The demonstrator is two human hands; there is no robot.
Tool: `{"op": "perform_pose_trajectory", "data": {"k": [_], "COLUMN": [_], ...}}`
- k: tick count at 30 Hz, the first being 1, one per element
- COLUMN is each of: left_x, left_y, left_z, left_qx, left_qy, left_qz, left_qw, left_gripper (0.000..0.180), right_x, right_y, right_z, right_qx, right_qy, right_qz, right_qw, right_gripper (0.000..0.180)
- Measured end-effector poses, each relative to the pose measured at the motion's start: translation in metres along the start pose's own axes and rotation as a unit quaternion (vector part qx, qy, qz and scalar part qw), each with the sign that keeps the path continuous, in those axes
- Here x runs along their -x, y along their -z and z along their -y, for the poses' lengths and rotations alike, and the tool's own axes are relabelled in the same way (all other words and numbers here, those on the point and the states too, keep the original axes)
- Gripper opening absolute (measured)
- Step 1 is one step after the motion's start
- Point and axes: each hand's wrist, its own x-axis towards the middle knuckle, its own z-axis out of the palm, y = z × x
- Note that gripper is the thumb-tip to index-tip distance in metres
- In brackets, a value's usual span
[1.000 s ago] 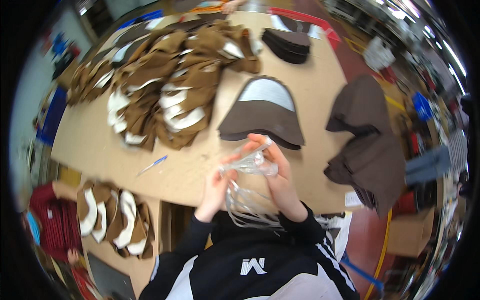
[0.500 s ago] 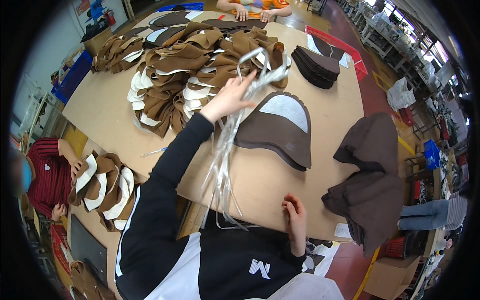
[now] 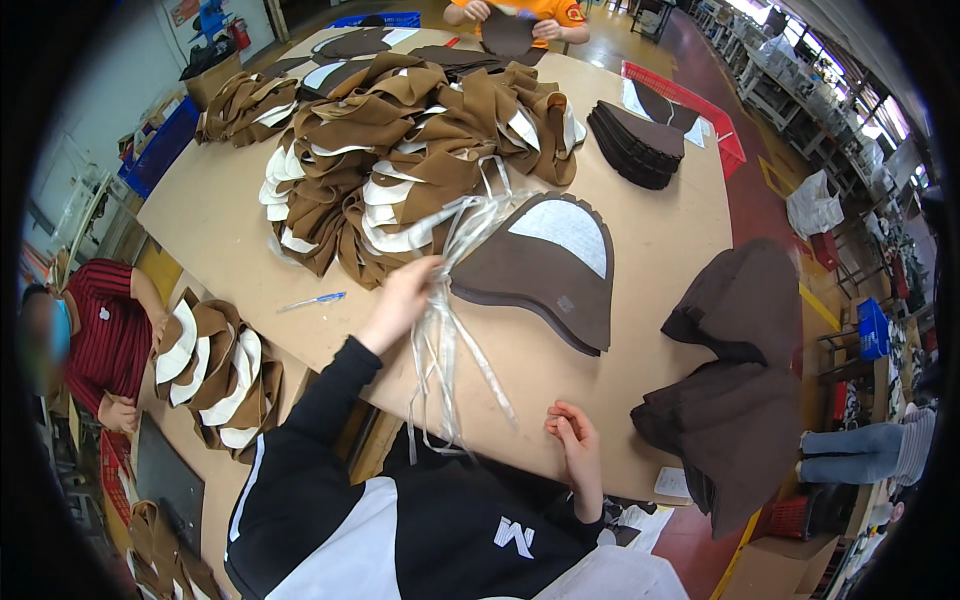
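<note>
Pale wall at left — dark red floor with yellow lines — workbenches and bright light at upper right

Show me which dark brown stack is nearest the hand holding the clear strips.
The stack just right of the left hand, topped by a pale curved patch; other dark stacks lie farther off.

And there's the table, a blue pen lying toward its left edge. Over to the far right corner: red crate just beyond, a dark stack sitting inside it on the tabletop! Right edge, a dark-brown fabric heap; near right corner, a white card. And at the far edge, a person in orange, dark piece held up!
</note>
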Motion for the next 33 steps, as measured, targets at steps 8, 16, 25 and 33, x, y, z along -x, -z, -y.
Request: {"op": "perform_pose_trajectory", "data": {"k": [8,16,25,33], "left_x": [0.011,0.044,0.018,0.009], "left_y": [0.113,0.183,0.111,0.18], "left_z": [0.016,0.053,-0.141,-0.023], "left_qx": [-0.079,0.184,0.124,0.134], "left_qy": [0.197,0.273,-0.094,0.128], "left_qz": [0.051,-0.214,0.434,-0.104], "left_qw": [0.976,0.92,0.887,0.977], "left_gripper": [0.019,0.022,0.012,0.017], "right_x": [-0.024,-0.035,-0.026,0.022], "right_y": [0.013,-0.018,-0.135,-0.023], "right_z": [0.049,0.092,0.128,0.091], "right_qx": [0.152,0.124,0.23,0.151], "right_qy": [0.12,0.158,0.248,-0.004], "right_qz": [-0.095,-0.076,0.28,0.187], "right_qw": [0.977,0.977,0.898,0.971], "right_gripper": [0.022,0.022,0.047,0.015]}}
